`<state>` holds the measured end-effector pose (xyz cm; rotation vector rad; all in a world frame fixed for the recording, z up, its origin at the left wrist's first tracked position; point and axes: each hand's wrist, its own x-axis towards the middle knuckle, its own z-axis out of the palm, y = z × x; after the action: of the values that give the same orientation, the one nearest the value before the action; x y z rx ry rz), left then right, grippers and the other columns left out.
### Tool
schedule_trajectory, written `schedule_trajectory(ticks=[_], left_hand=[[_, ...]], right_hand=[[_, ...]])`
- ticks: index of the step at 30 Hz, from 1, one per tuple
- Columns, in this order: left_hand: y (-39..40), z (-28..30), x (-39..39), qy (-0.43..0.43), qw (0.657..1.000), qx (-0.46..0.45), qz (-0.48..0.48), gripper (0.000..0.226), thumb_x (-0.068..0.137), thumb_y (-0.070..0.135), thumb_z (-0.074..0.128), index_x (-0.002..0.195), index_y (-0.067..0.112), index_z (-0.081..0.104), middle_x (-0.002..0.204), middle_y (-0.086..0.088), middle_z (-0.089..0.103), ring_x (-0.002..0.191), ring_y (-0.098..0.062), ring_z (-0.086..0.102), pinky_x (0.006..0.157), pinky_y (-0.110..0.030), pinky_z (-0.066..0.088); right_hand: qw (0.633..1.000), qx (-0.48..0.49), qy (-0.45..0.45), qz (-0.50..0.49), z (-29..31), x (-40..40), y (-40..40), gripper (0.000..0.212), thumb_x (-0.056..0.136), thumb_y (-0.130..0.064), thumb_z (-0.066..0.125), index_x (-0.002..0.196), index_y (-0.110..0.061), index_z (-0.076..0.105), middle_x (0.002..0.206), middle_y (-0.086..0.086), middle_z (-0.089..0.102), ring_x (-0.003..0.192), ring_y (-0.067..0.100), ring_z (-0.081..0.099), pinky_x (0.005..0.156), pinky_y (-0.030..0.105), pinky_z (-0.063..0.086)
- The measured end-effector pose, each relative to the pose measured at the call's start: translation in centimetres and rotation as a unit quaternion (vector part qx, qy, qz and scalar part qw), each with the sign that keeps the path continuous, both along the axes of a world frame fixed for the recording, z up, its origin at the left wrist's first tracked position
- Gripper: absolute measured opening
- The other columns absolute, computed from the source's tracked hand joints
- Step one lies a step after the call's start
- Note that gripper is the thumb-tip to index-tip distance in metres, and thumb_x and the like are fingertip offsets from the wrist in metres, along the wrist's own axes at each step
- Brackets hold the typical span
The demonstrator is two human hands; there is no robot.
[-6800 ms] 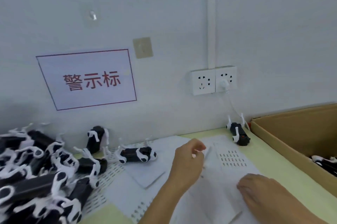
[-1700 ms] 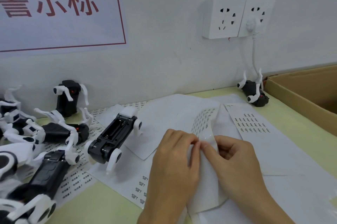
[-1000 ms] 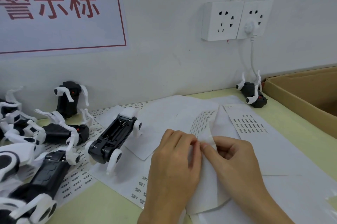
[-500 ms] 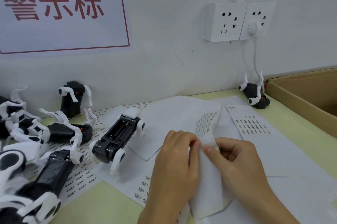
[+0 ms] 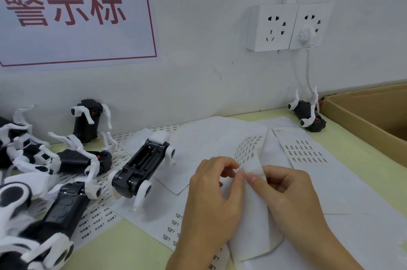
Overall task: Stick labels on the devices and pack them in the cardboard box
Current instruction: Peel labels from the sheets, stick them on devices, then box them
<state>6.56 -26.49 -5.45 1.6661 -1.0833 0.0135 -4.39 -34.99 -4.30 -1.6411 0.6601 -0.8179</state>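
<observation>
Pinching a curled white label sheet [image 5: 253,210], left hand [image 5: 211,199] and right hand [image 5: 288,195] are seen just right of the open-bellied black-and-white device [image 5: 141,168]; the brown cardboard box [image 5: 363,124] is placed far right.

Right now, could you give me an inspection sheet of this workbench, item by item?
Surface: pale green table, largely covered by white sheets.
Job's things: folded label sheet pinched at its top edge; printed label sheets lying flat; opened device on its back; cardboard box at the right edge.
Clutter: heap of black-and-white devices on the left; one lone device beside the box.
Grips: left hand and right hand both pinch the folded sheet.
Cables: white cord hanging from the wall socket.
Surroundings: white wall, red-lettered sign.
</observation>
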Motion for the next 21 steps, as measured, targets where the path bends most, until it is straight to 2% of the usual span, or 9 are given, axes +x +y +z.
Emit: schedule_trajectory(ticks=[3, 8, 10, 14, 16, 21], left_hand=[[-0.10, -0.06, 0.13, -0.026, 1.000, 0.005, 0.002, 0.009, 0.088, 0.029, 0.062, 0.093, 0.026, 0.069, 0.087, 0.020, 0.064, 0.091, -0.006, 0.060, 0.075, -0.017, 0.045], [-0.15, 0.02, 0.27, -0.031, 1.000, 0.005, -0.001, 0.011, 0.090, 0.026, 0.061, 0.089, 0.023, 0.072, 0.084, 0.019, 0.065, 0.087, -0.006, 0.060, 0.073, -0.016, 0.045], [-0.14, 0.11, 0.20, -0.012, 1.000, 0.001, -0.006, 0.011, 0.089, 0.026, 0.061, 0.088, 0.024, 0.072, 0.084, 0.019, 0.065, 0.087, -0.006, 0.061, 0.071, -0.014, 0.044], [-0.06, 0.13, 0.35, 0.026, 1.000, -0.002, -0.018, 0.011, 0.089, 0.023, 0.063, 0.088, 0.027, 0.073, 0.086, 0.019, 0.067, 0.086, -0.007, 0.062, 0.068, -0.012, 0.044], [-0.04, 0.16, 0.41, 0.028, 0.999, -0.003, -0.014, 0.011, 0.089, 0.024, 0.063, 0.087, 0.026, 0.074, 0.087, 0.020, 0.067, 0.086, -0.006, 0.062, 0.066, -0.013, 0.045], [-0.10, 0.18, 0.34, 0.028, 0.999, -0.014, 0.005, 0.013, 0.090, 0.026, 0.060, 0.084, 0.023, 0.072, 0.080, 0.016, 0.068, 0.078, -0.008, 0.063, 0.063, -0.013, 0.044]], right_hand=[[1.000, 0.001, 0.009, -0.009, 0.29, 0.09, 0.22, 0.020, 0.089, -0.012, 0.068, 0.077, -0.020, 0.080, 0.078, 0.017, 0.074, 0.086, 0.045, 0.065, 0.077, 0.056, 0.054], [1.000, -0.002, 0.012, -0.014, 0.30, 0.10, 0.15, 0.017, 0.089, -0.009, 0.068, 0.077, -0.013, 0.079, 0.080, 0.025, 0.071, 0.086, 0.050, 0.061, 0.077, 0.059, 0.052], [1.000, -0.002, 0.012, -0.013, 0.24, 0.01, 0.08, 0.017, 0.089, -0.008, 0.068, 0.076, -0.013, 0.079, 0.078, 0.021, 0.072, 0.084, 0.046, 0.063, 0.074, 0.052, 0.054], [1.000, 0.002, 0.012, -0.003, 0.41, -0.22, 0.09, 0.022, 0.088, -0.008, 0.069, 0.073, -0.020, 0.079, 0.072, 0.008, 0.074, 0.067, 0.023, 0.068, 0.061, 0.021, 0.050], [1.000, 0.008, 0.009, 0.000, 0.51, -0.20, 0.15, 0.025, 0.088, -0.007, 0.069, 0.074, -0.024, 0.079, 0.072, 0.006, 0.075, 0.066, 0.015, 0.068, 0.059, 0.017, 0.049], [1.000, 0.015, 0.007, 0.012, 0.73, -0.14, 0.33, 0.027, 0.088, -0.007, 0.069, 0.075, -0.028, 0.080, 0.073, 0.001, 0.076, 0.070, 0.015, 0.072, 0.061, 0.015, 0.051]])
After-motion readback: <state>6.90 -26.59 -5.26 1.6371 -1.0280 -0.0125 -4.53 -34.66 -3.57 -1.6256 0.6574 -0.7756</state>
